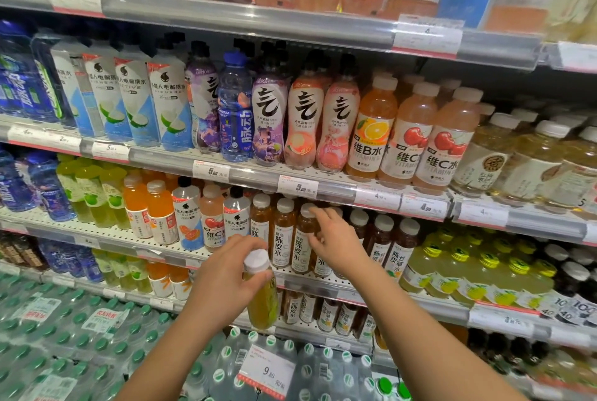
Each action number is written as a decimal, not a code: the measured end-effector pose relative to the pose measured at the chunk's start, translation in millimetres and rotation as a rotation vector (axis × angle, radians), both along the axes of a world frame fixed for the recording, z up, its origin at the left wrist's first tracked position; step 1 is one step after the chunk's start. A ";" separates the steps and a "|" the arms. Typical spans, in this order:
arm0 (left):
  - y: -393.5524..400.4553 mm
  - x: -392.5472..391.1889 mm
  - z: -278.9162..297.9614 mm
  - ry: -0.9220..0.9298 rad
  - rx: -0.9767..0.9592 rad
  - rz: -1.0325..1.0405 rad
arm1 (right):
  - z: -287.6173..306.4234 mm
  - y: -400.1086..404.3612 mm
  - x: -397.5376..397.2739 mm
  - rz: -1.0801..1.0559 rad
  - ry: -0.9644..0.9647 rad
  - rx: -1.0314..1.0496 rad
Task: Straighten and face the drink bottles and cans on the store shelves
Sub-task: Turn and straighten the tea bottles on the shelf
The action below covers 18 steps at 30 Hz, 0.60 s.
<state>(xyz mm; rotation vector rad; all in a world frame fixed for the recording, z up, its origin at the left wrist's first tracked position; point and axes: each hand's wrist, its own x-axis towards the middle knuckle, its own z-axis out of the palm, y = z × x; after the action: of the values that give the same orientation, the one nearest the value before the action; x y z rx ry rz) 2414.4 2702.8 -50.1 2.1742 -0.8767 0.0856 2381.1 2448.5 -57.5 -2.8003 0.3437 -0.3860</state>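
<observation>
From the head view, the left hand point(226, 274) is held out in front of the shelves, its grip curled round the neck of a yellow-green bottle point(262, 303) with a white cap point(256, 260); the bottle hangs upright in the air, off any shelf, just in front of the front edge of the shelf that carries the brown tea bottles. The right hand point(332, 242) reaches in over that same shelf, fingers spread and bent, its fingertips point(318, 211) touching the cap and shoulder of a brown tea bottle point(303, 239) standing at the shelf's front edge; whether the grip truly pinches it I cannot tell, since the palm hides the far side. Two more brown tea bottles point(281, 232) stand upright just to the left of it, labels facing out, and darker brown bottles point(381, 242) stand to the right. Further left on this shelf sit orange drink bottles point(160, 213) and green apple drink bottles point(93, 193). On the shelf above, pink and purple soda bottles point(305, 119) stand in a row at the front edge beside a blue bottle point(235, 109) and orange vitamin drink bottles point(371, 129). Price tags point(297, 188) line the shelf edges. Below, shrink-wrapped packs of water point(64, 336) with green caps lie stacked at the bottom left.
</observation>
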 end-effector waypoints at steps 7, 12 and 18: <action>-26.6 -9.3 26.2 0.024 -0.069 -0.067 | 29.7 13.2 -67.2 0.126 -0.058 0.420; -55.2 -20.4 49.2 -0.026 -0.094 -0.134 | 37.7 14.6 -111.6 0.152 -0.113 0.552; -95.5 -52.6 78.6 -0.066 -0.120 -0.233 | 40.7 -3.5 -147.9 0.054 -0.195 0.581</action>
<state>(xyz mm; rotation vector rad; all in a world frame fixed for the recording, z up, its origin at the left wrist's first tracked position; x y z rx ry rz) 2361.8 2607.3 28.6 1.9543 -1.1272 0.0927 2233.2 2445.0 -16.8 -2.1818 0.2796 -0.4568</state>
